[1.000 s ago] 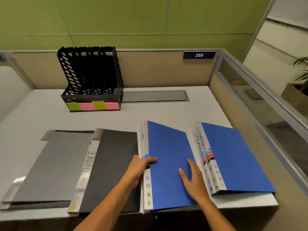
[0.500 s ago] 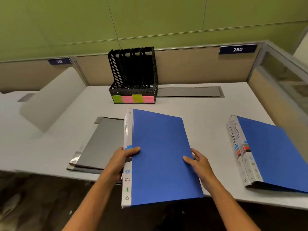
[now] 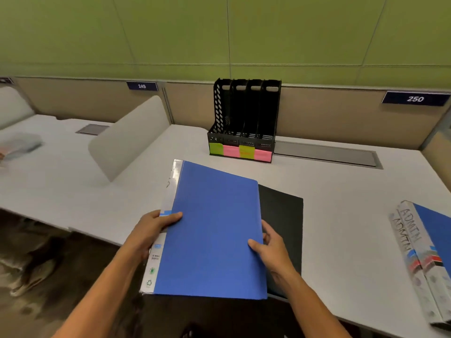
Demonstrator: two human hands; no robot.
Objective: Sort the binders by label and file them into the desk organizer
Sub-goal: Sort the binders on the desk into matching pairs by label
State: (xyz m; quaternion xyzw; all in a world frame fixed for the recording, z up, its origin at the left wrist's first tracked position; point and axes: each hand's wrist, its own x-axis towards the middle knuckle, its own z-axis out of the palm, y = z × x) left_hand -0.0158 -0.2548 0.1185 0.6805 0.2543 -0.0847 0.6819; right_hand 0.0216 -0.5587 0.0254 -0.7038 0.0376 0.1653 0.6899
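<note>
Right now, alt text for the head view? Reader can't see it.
Both hands hold a blue binder above a grey desk, left hand on its spine edge, right hand on its open edge. A black binder lies beneath; an empty black organizer with green and pink labels stands behind, and blue ADMIN binders lie right.

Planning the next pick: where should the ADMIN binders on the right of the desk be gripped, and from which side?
Probably by the spine. The ADMIN binders lie flat in a stack near the desk front edge, labelled spines facing left. Come in from that open left side, thumb on the top blue cover, fingers under the spine.
</note>
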